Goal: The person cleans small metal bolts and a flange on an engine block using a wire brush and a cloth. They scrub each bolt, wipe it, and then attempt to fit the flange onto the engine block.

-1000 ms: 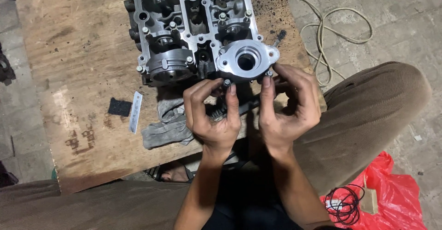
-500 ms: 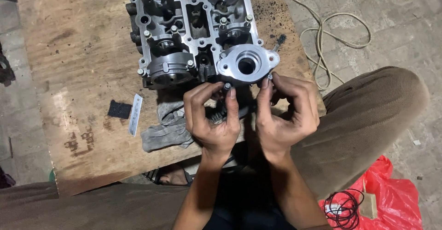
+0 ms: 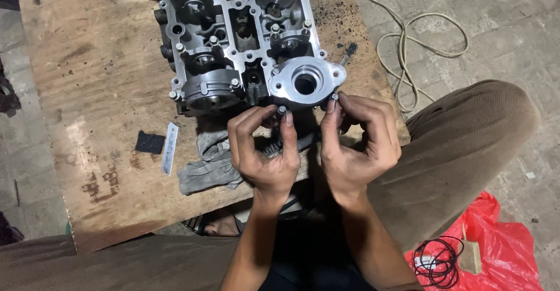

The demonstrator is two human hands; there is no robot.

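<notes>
While a small bolt [image 3: 282, 110] is pinched between thumb and forefinger of the left hand [image 3: 265, 148], a second bolt [image 3: 335, 97] is gripped the same way by the right hand [image 3: 356, 142]. Both bolts are held at the near edge of a bright aluminium flange housing [image 3: 306, 82], which is seated on the end of a cylinder head [image 3: 233, 34]. The head is laid on a worn wooden table [image 3: 87, 63], with a grey rag [image 3: 204, 171] under the left hand.

Both hands [image 3: 265, 145] [image 3: 356, 139] pinching bolts [image 3: 282, 110] at flange [image 3: 303, 83].
</notes>
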